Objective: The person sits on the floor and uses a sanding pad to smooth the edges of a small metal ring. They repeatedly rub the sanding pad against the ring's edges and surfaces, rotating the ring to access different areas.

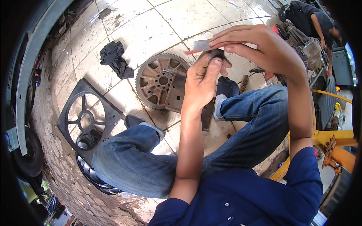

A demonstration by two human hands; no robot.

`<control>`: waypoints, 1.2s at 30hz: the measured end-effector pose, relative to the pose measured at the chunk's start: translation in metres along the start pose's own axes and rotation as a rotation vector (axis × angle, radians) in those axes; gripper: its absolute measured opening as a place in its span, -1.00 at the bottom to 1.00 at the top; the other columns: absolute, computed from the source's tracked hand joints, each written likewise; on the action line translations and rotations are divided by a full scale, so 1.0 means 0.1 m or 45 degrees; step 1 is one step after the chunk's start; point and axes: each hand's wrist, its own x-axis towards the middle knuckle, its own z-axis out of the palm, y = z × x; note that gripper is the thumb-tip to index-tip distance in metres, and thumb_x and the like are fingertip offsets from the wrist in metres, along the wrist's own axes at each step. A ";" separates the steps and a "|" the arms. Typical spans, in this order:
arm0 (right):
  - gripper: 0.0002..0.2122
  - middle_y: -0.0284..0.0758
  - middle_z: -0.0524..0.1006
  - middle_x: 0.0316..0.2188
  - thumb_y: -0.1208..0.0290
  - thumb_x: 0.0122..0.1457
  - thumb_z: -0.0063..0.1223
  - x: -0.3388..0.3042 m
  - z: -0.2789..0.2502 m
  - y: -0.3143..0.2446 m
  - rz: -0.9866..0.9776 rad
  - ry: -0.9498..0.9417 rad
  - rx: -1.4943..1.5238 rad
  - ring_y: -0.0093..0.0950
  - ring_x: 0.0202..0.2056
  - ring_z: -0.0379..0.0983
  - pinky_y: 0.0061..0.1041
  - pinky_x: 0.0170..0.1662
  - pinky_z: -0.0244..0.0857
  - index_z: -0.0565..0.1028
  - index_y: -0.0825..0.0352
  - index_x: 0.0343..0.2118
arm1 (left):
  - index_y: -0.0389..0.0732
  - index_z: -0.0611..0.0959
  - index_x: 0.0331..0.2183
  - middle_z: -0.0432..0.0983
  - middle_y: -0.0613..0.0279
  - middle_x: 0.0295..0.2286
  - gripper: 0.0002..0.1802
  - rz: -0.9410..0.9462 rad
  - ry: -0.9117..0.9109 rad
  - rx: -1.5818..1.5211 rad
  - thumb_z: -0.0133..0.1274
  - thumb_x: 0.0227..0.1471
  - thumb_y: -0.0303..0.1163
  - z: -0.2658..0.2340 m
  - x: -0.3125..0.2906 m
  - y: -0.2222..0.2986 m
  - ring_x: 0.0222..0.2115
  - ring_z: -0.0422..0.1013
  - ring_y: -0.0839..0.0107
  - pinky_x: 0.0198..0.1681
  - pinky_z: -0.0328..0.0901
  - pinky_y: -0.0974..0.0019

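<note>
My left hand (201,81) is raised in front of me, closed with the thumb on top of a small dark rounded part (217,54). Above it, my right hand (260,43) keeps its fingers long and pressed together over a thin grey sheet with a reddish edge (201,45), possibly sandpaper. The sheet sticks out past the fingertips; the rest is hidden. On the floor below lies a toothed flywheel (145,88). A brown metal plate (176,90) with holes overlaps its right side, partly covered by my left hand.
A black fan shroud (75,92) and a black fan (81,162) lie left of my knee. A crumpled black cloth (114,56) is on the tiled floor (151,28). At right are an engine-like assembly (311,52), another person (316,19) and a yellow metal frame (335,137).
</note>
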 end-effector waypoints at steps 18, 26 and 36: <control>-0.78 -0.21 0.63 -0.29 0.40 0.22 0.03 0.06 0.09 0.00 -0.166 0.206 0.057 -0.37 -0.34 0.59 -0.48 -0.25 0.41 0.60 0.33 -0.13 | -0.32 0.52 -0.15 0.46 0.23 -0.44 -0.64 -0.031 0.034 -0.116 -0.22 0.33 -0.22 0.00 0.01 -0.06 -0.43 0.37 0.47 -0.16 0.32 0.31; -0.79 -0.20 0.63 -0.30 0.38 0.22 0.04 0.03 0.10 -0.01 -0.118 0.237 0.103 -0.32 -0.33 0.57 -0.47 -0.23 0.40 0.60 0.32 -0.16 | -0.38 0.54 -0.23 0.59 0.09 -0.40 -0.76 -0.099 0.085 -0.206 -0.07 0.26 -0.36 0.00 0.03 0.04 -0.45 0.53 0.40 -0.24 0.35 0.37; -0.79 -0.18 0.62 -0.29 0.42 0.21 0.04 0.02 0.09 0.08 -0.117 0.311 0.011 -0.32 -0.32 0.57 -0.47 -0.23 0.39 0.60 0.32 -0.15 | -0.39 0.44 -0.06 0.60 -0.02 -0.33 -0.73 -0.103 -0.038 -0.392 -0.16 0.28 -0.44 0.01 0.05 0.03 -0.33 0.57 0.28 -0.12 0.36 0.28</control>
